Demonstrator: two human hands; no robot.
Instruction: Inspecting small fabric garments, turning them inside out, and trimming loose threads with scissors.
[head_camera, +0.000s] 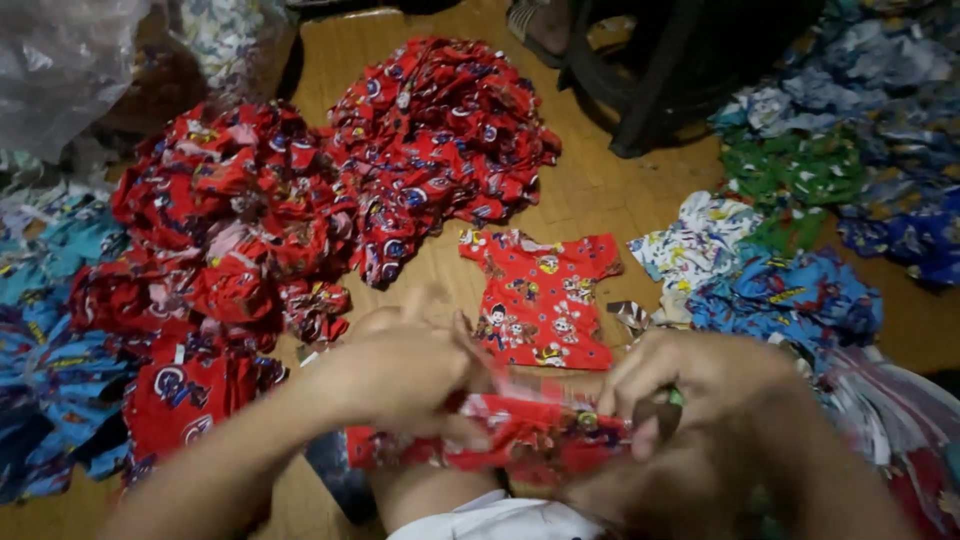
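Note:
My left hand (405, 375) and my right hand (690, 385) both grip a bunched red printed garment (520, 435), stretched between them close to my body; the picture is blurred there. Just beyond my hands a small red cartoon-print shirt (545, 295) lies flat on the wooden floor (600, 195). My bare knee shows under the held garment.
Two heaps of red printed clothes lie at the left (225, 215) and far centre (440, 135). Blue clothes (50, 370) pile at the far left, blue, white and green ones (790, 230) at the right. A clear plastic bag (60, 60) sits top left, a dark stool (680, 70) behind.

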